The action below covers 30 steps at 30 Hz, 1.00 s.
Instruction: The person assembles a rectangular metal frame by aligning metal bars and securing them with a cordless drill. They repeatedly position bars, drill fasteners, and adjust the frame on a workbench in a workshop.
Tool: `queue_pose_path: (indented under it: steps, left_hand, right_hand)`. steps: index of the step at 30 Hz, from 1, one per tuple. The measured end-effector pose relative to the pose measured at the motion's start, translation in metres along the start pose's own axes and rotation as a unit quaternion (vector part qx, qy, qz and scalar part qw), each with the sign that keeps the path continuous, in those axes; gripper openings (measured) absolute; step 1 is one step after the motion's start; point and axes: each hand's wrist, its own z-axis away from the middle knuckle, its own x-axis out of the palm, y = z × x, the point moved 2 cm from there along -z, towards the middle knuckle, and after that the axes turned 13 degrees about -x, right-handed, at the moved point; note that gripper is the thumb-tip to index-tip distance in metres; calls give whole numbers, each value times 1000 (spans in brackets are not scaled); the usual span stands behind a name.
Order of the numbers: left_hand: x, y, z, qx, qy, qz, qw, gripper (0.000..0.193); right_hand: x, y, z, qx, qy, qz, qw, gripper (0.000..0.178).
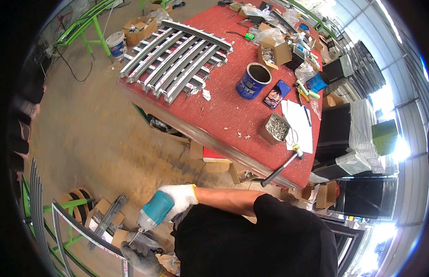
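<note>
My right hand, in a white knit glove, grips a teal cordless drill. The drill tilts down to the left, and its thin bit ends beside the fingers of my left hand. That hand wears a grey glove and closes around the end of a curved metal frame, dark with a printed light film strip. Whether a screw sits at the bit's tip is too small to tell. The frame rests near a green stand, with several grey bars beside it.
On the red table are stacked curved metal profiles, a blue can, a phone, a box of screws and a hammer overhanging the edge. Cardboard boxes and loose bars lie near my hands.
</note>
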Motion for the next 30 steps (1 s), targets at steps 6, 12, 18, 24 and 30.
queue_pose_path:
  steps: [6,12,18,24,30]
  left_hand:
    - [-22,-28,7,-68,11,-108,992,35]
    - [-71,-62,58,-218,158,89,959,10]
    - [-98,-57,50,-175,250,240,922,17]
    - [-106,-41,-6,-102,162,307,932,19]
    - [-94,-28,-12,-87,236,298,921,14]
  right_hand:
    - [-1,37,-9,-105,-54,-24,993,36]
    - [1,51,-22,20,-80,-9,997,57]
    - [13,80,-48,137,-115,66,982,55]
    - [31,95,-81,189,-100,25,976,51]
    - [45,105,-101,161,-116,5,980,46]
